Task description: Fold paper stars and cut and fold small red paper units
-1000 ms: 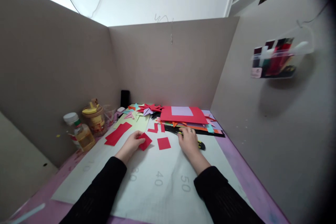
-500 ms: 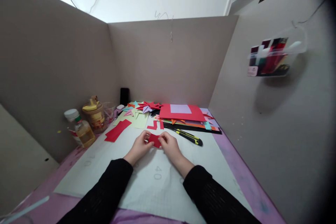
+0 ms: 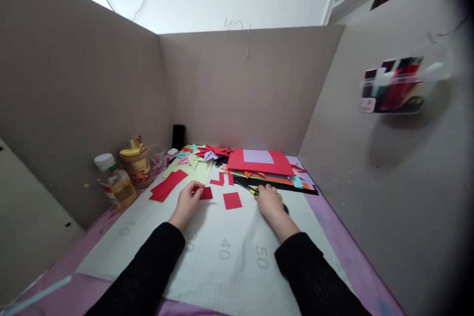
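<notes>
A small red paper piece [image 3: 206, 193] is at the fingertips of my left hand [image 3: 187, 203], pinched at its left edge just above the white sheet. To its right a red paper square [image 3: 232, 201] lies flat between my two hands. My right hand [image 3: 271, 202] is closed over a black and yellow utility knife [image 3: 253, 189], its fingers curled round the middle. The blade end points to the back left, and the handle's rear end shows beyond my palm.
Red paper strips [image 3: 168, 185] lie at the left, with red offcuts [image 3: 221, 179] behind the square. A red sheet [image 3: 259, 160] tops a paper stack at the back right. Folded paper stars [image 3: 213, 150], a bottle [image 3: 122, 190] and a lidded cup [image 3: 136, 165] stand further back and left.
My hands have moved apart. The red square they held together is now on the sheet, and another red piece is at my left fingers. My right hand has moved right onto the utility knife.
</notes>
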The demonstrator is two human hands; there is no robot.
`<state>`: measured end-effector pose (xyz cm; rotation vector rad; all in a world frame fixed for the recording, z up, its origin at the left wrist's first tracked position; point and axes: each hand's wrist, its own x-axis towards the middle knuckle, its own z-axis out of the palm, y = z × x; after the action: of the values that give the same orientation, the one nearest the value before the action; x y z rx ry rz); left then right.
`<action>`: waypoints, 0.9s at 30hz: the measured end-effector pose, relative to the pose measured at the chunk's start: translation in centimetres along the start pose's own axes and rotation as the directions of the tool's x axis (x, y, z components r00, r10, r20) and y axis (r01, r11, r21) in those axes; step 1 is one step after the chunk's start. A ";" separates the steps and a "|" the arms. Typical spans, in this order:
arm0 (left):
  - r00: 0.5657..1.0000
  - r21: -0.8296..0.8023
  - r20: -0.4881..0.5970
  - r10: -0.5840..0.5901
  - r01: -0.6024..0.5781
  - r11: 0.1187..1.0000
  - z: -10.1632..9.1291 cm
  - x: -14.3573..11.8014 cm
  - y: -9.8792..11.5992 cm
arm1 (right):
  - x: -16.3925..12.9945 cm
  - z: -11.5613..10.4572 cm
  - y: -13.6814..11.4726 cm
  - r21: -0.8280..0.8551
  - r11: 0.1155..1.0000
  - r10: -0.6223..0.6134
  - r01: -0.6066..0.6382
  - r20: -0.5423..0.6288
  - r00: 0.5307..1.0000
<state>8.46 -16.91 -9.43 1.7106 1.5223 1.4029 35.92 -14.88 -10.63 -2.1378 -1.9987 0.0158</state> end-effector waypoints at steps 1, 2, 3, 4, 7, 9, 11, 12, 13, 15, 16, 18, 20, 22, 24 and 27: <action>1.000 -0.007 -0.010 -0.023 0.023 1.000 0.0 0.1 -0.2 | -0.1 0.2 -0.2 -0.003 0.999 -0.037 0.037 -0.001 0.999; 0.999 -0.020 -0.019 -0.044 0.043 0.999 0.0 0.2 -0.3 | -0.2 0.4 -0.7 0.001 0.997 -0.082 0.082 -0.018 0.996; 0.998 -0.043 -0.029 -0.059 0.058 0.997 0.0 0.2 -0.5 | -0.4 0.5 -1.1 0.011 0.991 -0.133 0.133 -0.053 0.990; 0.997 -0.074 -0.034 -0.068 0.066 0.995 0.0 0.2 -0.6 | -0.6 0.5 -1.7 0.025 0.981 -0.191 0.195 -0.105 0.976; 0.997 -0.192 -0.029 -0.072 0.065 0.979 -0.1 0.4 -1.1 | -1.5 0.3 -3.0 0.048 0.922 -0.345 0.383 -0.346 0.873; 0.997 -0.257 -0.024 -0.072 0.063 0.964 -0.1 0.4 -1.2 | -2.0 0.1 -3.5 0.032 0.889 -0.380 0.456 -0.501 0.777; 0.996 -0.287 -0.026 -0.090 0.079 0.955 -0.2 0.4 -1.3 | -2.5 -0.1 -3.8 0.009 0.873 -0.388 0.488 -0.593 0.705; 0.995 -0.294 -0.023 -0.101 0.090 0.952 -0.2 0.4 -1.3 | -2.7 -0.1 -3.9 -0.001 0.869 -0.390 0.495 -0.616 0.685; 0.994 -0.296 -0.020 -0.109 0.098 0.950 -0.3 0.4 -1.3 | -2.8 -0.1 -3.9 -0.010 0.869 -0.392 0.496 -0.625 0.675; 0.994 -0.298 -0.017 -0.111 0.101 0.949 -0.3 0.4 -1.4 | -2.8 -0.1 -3.9 -0.023 0.875 -0.393 0.483 -0.617 0.682; 0.994 -0.300 -0.014 -0.108 0.099 0.949 -0.4 0.4 -1.4 | -2.8 0.0 -3.9 -0.027 0.880 -0.392 0.475 -0.606 0.692; 0.994 -0.304 -0.009 -0.109 0.101 0.947 -0.4 0.4 -1.5 | -2.7 0.1 -3.9 -0.034 0.886 -0.393 0.462 -0.582 0.712; 0.994 -0.306 -0.004 -0.109 0.103 0.946 -0.4 0.4 -1.4 | -2.7 0.2 -3.9 -0.038 0.885 -0.403 0.464 -0.561 0.723; 0.994 -0.302 -0.012 -0.107 0.098 0.948 -0.4 0.3 -1.3 | -2.7 0.2 -3.8 -0.035 0.883 -0.407 0.468 -0.553 0.727; 0.993 -0.292 -0.029 -0.113 0.099 0.951 -0.3 0.3 -1.1 | -2.8 0.2 -3.8 -0.029 0.882 -0.406 0.470 -0.552 0.728; 0.991 -0.295 -0.053 -0.127 0.106 0.950 -0.3 0.2 -0.9 | -2.9 0.2 -3.8 -0.032 0.879 -0.412 0.475 -0.551 0.726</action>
<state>7.73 -16.57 -10.05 1.3852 1.3484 1.5530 31.87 -17.46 -10.63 -1.3229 -2.0180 -0.4907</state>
